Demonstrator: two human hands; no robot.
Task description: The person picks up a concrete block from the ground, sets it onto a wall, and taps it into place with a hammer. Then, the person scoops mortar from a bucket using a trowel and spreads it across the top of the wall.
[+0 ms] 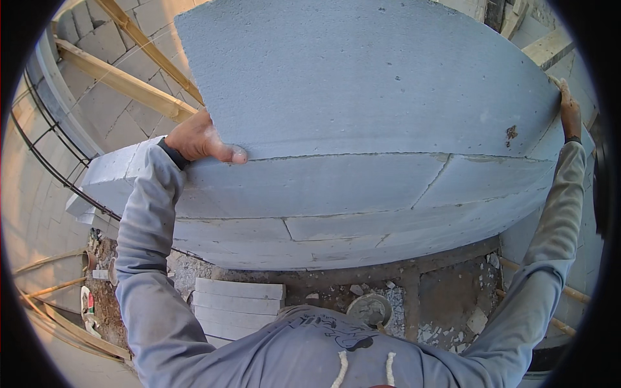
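Note:
A large pale grey aerated concrete block (pixel 362 77) fills the upper middle of the head view, its lower edge along the top of a wall (pixel 310 184) of similar blocks. My left hand (pixel 204 139) grips the block's lower left corner, with the thumb along the bottom edge. At the far right end, my right hand (pixel 569 107) holds the block's side; its fingers are partly hidden behind the end. Both arms are spread wide in grey sleeves. A small brown chipped spot marks the block's face towards the right.
Wooden poles (pixel 123 81) slant in behind the block at the upper left. Steel reinforcing bars (pixel 48 155) run along the left side. Below the wall are stacked white blocks (pixel 236 301), a round bucket (pixel 370 309) and scattered rubble (pixel 477 320). More poles (pixel 569 294) lie at the right.

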